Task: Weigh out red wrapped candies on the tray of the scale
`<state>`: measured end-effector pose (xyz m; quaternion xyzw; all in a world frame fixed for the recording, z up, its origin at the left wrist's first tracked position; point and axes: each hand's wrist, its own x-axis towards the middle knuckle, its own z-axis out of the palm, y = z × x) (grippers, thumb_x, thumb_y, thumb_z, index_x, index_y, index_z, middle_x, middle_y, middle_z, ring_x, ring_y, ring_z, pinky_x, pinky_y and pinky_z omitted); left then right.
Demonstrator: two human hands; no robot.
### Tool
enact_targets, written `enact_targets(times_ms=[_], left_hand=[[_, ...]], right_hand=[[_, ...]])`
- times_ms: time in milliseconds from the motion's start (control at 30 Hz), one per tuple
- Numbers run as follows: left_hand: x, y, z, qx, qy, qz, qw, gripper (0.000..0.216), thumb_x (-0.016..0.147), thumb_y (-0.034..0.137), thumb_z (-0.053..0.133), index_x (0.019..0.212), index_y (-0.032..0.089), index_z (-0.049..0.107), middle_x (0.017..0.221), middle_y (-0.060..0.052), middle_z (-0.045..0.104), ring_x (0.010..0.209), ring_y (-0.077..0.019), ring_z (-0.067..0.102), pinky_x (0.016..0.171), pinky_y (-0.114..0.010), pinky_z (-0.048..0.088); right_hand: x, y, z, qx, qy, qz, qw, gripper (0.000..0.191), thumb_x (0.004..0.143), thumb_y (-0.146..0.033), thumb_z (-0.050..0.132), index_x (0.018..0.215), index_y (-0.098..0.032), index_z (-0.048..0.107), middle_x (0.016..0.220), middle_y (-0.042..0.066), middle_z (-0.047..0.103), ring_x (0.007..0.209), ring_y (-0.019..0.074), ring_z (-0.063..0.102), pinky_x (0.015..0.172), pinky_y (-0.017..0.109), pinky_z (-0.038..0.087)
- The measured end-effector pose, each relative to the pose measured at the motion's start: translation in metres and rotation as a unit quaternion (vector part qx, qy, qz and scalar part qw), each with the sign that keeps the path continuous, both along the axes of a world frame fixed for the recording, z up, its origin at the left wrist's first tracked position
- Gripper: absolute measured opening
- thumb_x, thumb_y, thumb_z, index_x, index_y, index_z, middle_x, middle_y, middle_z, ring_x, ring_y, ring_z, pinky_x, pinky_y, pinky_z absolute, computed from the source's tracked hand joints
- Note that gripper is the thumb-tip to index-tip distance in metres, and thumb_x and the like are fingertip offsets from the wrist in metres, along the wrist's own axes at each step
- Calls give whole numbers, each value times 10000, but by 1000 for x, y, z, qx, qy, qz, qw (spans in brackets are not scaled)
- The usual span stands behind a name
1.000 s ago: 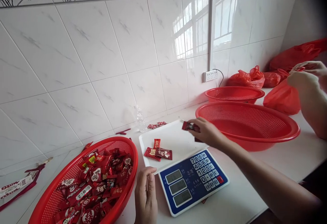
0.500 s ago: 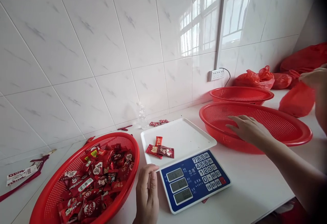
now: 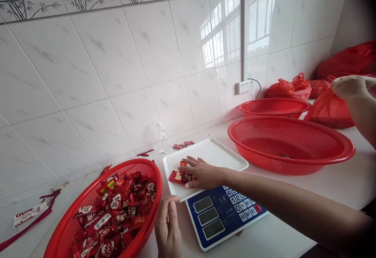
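My right hand (image 3: 202,173) reaches over the white weighing tray (image 3: 217,152) of a digital scale (image 3: 223,218). Its fingers are spread and lie on several red snack packets (image 3: 176,176), partly covering them. My left hand (image 3: 169,226) is by the tray's near left corner, between the scale and a red basket. Its fingers are curled and pressed together, with nothing visible in them. Wrapped packets (image 3: 113,215) in mostly red foil fill that perforated red basket (image 3: 55,234) at the left. My right forearm hides part of the scale's keypad.
Two perforated red basins (image 3: 329,154) (image 3: 274,103) stand at the right; the near one holds a few small pieces. Another person's hand (image 3: 349,89) grips a red plastic bag (image 3: 329,111). Against the wall are a clear bottle (image 3: 163,136) and a power strip (image 3: 244,86).
My right hand has moved left from above the near red basin onto the packets on the tray. My left hand has stayed almost in place. The other person's bag has shifted left.
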<state>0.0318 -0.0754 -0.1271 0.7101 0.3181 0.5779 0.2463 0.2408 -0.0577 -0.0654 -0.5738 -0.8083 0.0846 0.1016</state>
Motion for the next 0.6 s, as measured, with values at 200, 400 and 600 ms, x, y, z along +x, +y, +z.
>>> enact_targets(times_ms=[200, 400, 600], left_hand=[[5, -6, 1, -57, -71, 16, 996, 396, 910, 505, 483, 797, 181, 682, 818, -76, 679, 809, -213, 625, 766, -289, 506], [7, -11, 4, -61, -81, 0, 995, 403, 913, 515, 475, 750, 196, 662, 772, -57, 653, 784, -206, 602, 763, -290, 481], [7, -11, 4, -72, -74, -3, 995, 394, 921, 503, 468, 758, 199, 658, 778, -53, 652, 791, -200, 602, 759, -282, 480]], right_hand=[[-18, 23, -5, 41, -20, 62, 997, 570, 910, -553, 440, 1407, -272, 441, 1384, 122, 506, 1287, 296, 442, 1056, 517, 328], [-21, 26, -15, 103, -49, 16, 993, 331, 938, -307, 431, 1188, -205, 621, 1096, 148, 627, 996, 265, 582, 826, 398, 461], [-4, 23, -13, 153, -48, -38, 986, 251, 845, -251, 542, 1059, -204, 664, 942, 93, 651, 792, 196, 617, 652, 280, 451]])
